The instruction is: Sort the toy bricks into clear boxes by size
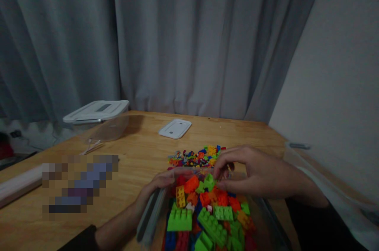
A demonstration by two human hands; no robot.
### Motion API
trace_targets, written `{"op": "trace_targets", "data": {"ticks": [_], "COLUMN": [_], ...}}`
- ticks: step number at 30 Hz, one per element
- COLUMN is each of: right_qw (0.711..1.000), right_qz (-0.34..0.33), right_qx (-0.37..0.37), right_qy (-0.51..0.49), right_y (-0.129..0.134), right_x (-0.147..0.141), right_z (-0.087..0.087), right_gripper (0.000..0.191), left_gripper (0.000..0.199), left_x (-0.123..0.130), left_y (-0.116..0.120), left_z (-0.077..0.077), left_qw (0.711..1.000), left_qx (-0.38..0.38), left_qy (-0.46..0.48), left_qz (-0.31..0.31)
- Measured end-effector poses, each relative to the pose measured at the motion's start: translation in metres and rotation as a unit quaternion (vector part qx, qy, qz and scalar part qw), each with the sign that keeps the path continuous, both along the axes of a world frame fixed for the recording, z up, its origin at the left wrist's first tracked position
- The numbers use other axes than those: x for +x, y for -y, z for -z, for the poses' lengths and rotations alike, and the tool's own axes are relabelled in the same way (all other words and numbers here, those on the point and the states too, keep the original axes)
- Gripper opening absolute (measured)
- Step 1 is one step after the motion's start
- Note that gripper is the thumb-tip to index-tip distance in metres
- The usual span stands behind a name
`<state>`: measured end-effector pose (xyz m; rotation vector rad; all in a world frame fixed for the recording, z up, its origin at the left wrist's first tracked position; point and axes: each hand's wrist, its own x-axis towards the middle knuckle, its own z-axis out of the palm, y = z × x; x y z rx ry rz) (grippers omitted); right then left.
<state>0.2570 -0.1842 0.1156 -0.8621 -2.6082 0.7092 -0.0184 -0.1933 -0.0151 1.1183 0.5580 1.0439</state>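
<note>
A clear plastic box (pixel 154 217) stands in front of me, full of toy building bricks in green, orange, red, yellow and blue. My left hand (pixel 158 186) is closed over the box's far left corner, thumb along the rim. Over the far right part of the box is my right hand (pixel 251 172), with its thumb and fingertips closed at the edge of a light green building brick (pixel 209 182) on top of the heap. Several larger green bricks (pixel 179 219) lie nearer to me. The tips of my left fingers are partly hidden by the box wall.
Just beyond the box lies a pile of small mixed bricks (pixel 192 159). A white lid (pixel 175 128) rests farther back, and a lidded clear bin (pixel 103 124) stands at the back left. Another clear container (pixel 325 180) is at the right. A blurred-out item (pixel 89 184) lies left.
</note>
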Motion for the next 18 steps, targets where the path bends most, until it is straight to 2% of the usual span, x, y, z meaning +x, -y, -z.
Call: {"op": "trace_targets", "data": {"ticks": [3, 7, 12, 16, 18], "right_qw": [0.999, 0.997, 0.994, 0.993, 0.995], "right_qz": [-0.019, -0.046, -0.049, -0.05, -0.035], "right_qx": [-0.023, -0.027, -0.032, -0.056, -0.058], "right_qy": [0.035, 0.057, 0.093, 0.095, 0.072], "right_y": [0.0066, 0.0091, 0.0053, 0.0052, 0.0048], "right_x": [-0.0037, -0.0056, -0.0043, -0.0033, -0.0038], "right_z": [0.0, 0.0023, 0.0053, 0.004, 0.003], "right_gripper": [0.015, 0.016, 0.02, 0.019, 0.026], "left_gripper": [0.043, 0.046, 0.038, 0.044, 0.046], "left_x": [-0.0011, -0.0016, 0.0028, 0.0023, 0.0006], "left_y": [-0.0016, -0.0042, -0.0049, -0.0053, -0.0064], "left_z": [0.0049, 0.0104, 0.0052, 0.0056, 0.0086], "left_qw": [1.0, 1.0, 0.998, 0.999, 0.999], "left_qx": [0.024, 0.015, -0.001, -0.006, -0.009], "left_qy": [-0.01, 0.007, 0.045, 0.026, 0.017], "left_qz": [0.002, 0.026, 0.048, 0.039, 0.036]}}
